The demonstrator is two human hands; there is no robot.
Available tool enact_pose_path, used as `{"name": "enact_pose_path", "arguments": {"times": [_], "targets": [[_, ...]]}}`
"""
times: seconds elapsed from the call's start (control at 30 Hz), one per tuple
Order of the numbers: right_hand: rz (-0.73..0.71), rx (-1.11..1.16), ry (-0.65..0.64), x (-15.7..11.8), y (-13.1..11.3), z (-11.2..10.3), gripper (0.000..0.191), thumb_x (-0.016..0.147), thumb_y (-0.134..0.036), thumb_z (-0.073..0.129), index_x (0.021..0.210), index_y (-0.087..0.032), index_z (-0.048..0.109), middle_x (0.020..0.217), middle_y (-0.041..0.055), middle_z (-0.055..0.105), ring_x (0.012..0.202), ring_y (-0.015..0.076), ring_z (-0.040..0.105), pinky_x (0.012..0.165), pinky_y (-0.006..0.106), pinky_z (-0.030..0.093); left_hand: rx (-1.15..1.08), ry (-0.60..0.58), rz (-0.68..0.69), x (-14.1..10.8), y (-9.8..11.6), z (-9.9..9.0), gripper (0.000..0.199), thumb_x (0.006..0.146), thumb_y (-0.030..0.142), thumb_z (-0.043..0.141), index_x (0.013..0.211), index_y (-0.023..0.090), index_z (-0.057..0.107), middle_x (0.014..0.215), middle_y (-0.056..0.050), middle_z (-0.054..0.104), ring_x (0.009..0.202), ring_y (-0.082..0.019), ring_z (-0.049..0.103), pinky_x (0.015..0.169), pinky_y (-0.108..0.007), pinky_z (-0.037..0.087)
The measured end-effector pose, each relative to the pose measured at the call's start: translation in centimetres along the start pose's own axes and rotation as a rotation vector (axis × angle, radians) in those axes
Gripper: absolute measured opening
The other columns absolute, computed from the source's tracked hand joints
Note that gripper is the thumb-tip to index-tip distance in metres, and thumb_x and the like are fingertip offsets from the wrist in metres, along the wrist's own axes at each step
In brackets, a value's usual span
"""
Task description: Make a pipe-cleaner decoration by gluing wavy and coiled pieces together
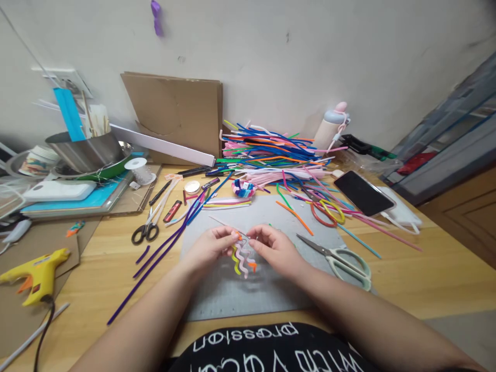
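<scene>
Over the grey mat (217, 297), my left hand (211, 245) pinches the top of a small bundle of wavy pipe cleaners (242, 259) in pale pink, yellow-green and orange. The bundle hangs down between my two hands. My right hand (277, 251) has its thumb and fingers closed at the end of a thin, dark strand (236, 229) that runs across the bundle's top and out past my left fingertips. Whether that strand is bare wire or a thin stem, I cannot tell. Green-handled scissors (335, 258) lie partly open to the right of my right hand.
A heap of colourful pipe cleaners (271, 150) lies at the back. Purple pipe cleaners (155, 258) and black-handled scissors (145, 232) are at left, beyond them a yellow glue gun (39, 274). Red-and-yellow scissors (325, 211) and a phone (363, 192) lie right, near a bottle (329, 129).
</scene>
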State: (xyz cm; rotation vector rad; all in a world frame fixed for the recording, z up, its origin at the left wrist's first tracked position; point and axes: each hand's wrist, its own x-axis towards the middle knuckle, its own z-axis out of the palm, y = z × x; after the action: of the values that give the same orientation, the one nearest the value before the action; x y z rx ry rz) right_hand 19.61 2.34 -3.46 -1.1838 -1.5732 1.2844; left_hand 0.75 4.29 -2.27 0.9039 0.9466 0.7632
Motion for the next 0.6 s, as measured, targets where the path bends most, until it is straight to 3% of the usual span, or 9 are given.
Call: {"name": "enact_pose_path", "arguments": {"times": [0.23,0.43,0.6], "targets": [[0.044,-0.037,-0.097,-0.1,-0.1,0.4,0.011,0.079,-0.028,0.059,0.078,-0.017,0.059,0.070,0.0006,0.061,0.062,0.0134,0.055,0.061,0.027,0.044,0.055,-0.015,0.007,-0.1,-0.5,0.7,0.030,0.060,0.035,0.082,0.071,0.012,0.067,0.058,0.000,0.061,0.049,-0.006,0.047,0.050,-0.020,0.033],[-0.020,0.113,-0.009,-0.1,-0.4,0.2,0.015,0.080,-0.032,0.061,0.078,-0.018,0.057,0.073,0.0009,0.061,0.066,0.0131,0.057,0.063,0.027,0.046,0.021,-0.024,0.040,0.0,-0.4,0.6,0.031,0.062,0.033,0.081,0.080,0.011,0.070,0.066,-0.002,0.065,0.058,-0.010,0.054,0.061,-0.023,0.040],[0.000,0.248,-0.049,-0.3,-1.1,0.0,0.022,0.077,-0.038,0.066,0.079,-0.018,0.058,0.074,0.0015,0.064,0.065,0.0127,0.059,0.062,0.028,0.048,-0.027,-0.070,0.041,0.0,-0.4,0.5,0.032,0.061,0.030,0.082,0.083,0.010,0.069,0.068,-0.003,0.065,0.061,-0.011,0.056,0.063,-0.023,0.042]]}}
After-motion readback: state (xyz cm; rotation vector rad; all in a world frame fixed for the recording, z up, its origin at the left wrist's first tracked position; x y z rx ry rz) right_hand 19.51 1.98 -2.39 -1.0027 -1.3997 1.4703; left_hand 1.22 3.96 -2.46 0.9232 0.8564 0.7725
